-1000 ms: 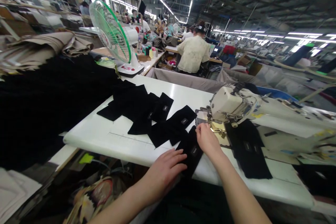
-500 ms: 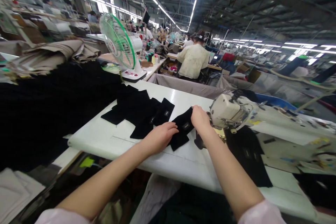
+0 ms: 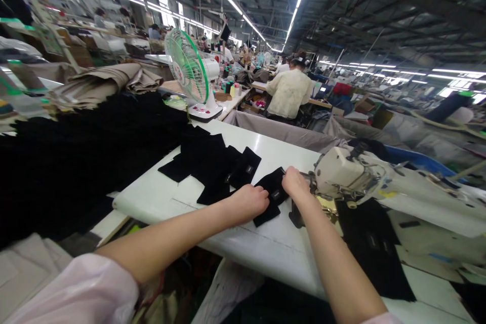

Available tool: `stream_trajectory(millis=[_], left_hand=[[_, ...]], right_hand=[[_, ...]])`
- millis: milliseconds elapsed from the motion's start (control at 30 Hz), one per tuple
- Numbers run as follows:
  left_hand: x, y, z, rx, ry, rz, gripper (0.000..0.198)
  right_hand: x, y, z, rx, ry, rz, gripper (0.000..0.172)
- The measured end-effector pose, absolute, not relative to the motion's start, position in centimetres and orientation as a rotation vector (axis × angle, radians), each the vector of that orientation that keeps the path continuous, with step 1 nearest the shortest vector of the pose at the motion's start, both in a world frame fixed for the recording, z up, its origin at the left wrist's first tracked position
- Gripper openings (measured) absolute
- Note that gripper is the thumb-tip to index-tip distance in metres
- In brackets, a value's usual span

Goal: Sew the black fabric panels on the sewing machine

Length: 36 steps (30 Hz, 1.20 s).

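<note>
My left hand [image 3: 248, 201] rests with curled fingers on the near end of a small black fabric piece [image 3: 274, 188] that carries a little label. My right hand [image 3: 295, 183] grips the far end of the same piece, just left of the white sewing machine head [image 3: 343, 172]. The piece lies on the white table [image 3: 243, 248], next to a row of similar labelled black pieces [image 3: 216, 164] that overlap each other to the left. Another black fabric [image 3: 375, 245] lies under and in front of the machine, right of my right arm.
A big heap of black cloth [image 3: 76, 157] fills the left side, with folded beige cloth [image 3: 108, 81] behind it. A green-bladed desk fan [image 3: 190, 73] stands at the table's far left corner. A person in a cream shirt [image 3: 290, 92] sits with their back to me.
Both hands moved away from the table's near edge, up and left with the black piece, to beside the row of pieces. The view has shifted as well.
</note>
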<state>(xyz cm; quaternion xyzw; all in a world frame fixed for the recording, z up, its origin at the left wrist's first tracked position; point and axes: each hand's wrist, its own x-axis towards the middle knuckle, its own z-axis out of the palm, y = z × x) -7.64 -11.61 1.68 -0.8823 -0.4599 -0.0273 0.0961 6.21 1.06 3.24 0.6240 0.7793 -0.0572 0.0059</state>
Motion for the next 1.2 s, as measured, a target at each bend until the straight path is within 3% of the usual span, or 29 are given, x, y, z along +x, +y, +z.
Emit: stream_trajectory(millis=[300,433,600,800,1033,1200], left_hand=[[-10.2,-13.9,5.6,-2.252,-1.518,-0.329,0.014],[-11.3,-13.3,4.7,-2.241,-1.737,-0.277,0.017],[-12.2,-12.2,2.6,-2.278,-1.907,-0.27,0.021],[-14.1,-11.1,2.3,-2.55,-1.839,-0.243,0.035],[-14.1,-9.9,3.6,-2.589,-1.735,-0.018,0.015],[-13.2,-13.3,4.7,-2.322,-1.691,-0.447,0.043]], right_hand=[[3.8,1.2,8.1,1.819,2.768,-0.061,0.032],[-0.2,3.0,7.1,1.622,2.875,-0.153,0.026],[-3.6,5.0,4.9,1.443,2.876,-0.287,0.031],[-3.4,6.3,3.8,1.366,2.804,-0.414,0.03],[-1.2,4.0,6.5,1.413,2.928,-0.241,0.02],[0.6,1.9,12.6,1.544,3.086,0.056,0.017]])
